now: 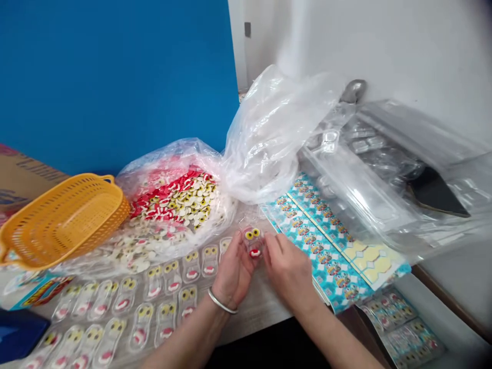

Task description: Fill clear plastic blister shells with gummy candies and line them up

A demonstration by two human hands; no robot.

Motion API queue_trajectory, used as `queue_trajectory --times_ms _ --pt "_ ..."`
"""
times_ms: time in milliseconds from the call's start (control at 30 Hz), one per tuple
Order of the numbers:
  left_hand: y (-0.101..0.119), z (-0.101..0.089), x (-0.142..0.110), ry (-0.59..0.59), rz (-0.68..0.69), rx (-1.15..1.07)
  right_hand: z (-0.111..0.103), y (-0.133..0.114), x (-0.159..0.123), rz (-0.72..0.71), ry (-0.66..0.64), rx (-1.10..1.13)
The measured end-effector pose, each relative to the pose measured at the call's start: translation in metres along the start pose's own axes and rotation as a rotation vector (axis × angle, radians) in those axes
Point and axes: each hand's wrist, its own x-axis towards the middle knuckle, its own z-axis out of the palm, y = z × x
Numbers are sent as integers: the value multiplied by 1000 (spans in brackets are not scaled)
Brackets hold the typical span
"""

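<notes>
Behind the table (255,318) stands a blue panel (115,77). On the far right lies a pile of clear plastic trays (357,174), and a dark object (434,192) under them is hard to make out. At the left, a cardboard box (26,174) is cut off by the picture edge, just beside an orange plastic basket (65,220). A large clear bag (261,143) holds many eye and mouth pieces, and printed blue sheets (323,251) lie to its right. Rows of clear packs (154,292) cover the near left. The left hand (232,271), with a metal bangle (222,301) on its wrist, and the right hand (286,271) are close together. Their grip is closed around a small clear pack (252,242), held up between them, and the fingers partly hide it. I cannot tell if the right hand really touches it.
</notes>
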Motion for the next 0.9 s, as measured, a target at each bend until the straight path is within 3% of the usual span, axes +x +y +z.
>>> queue_trajectory --times_ms 133,333,467,567,900 --pt "-10 -7 -6 -28 -27 -60 8 -27 -22 -95 33 -50" --pt "-8 -25 -18 -21 -19 78 -6 -37 -30 -42 -148 327" --pt "-3 -33 -25 -46 -16 57 -11 -32 -31 114 -168 610" --pt "-2 -37 -29 -87 -29 55 -7 -24 -26 272 -140 641" --pt "2 -45 -36 -93 -115 83 12 -14 -21 495 -298 975"
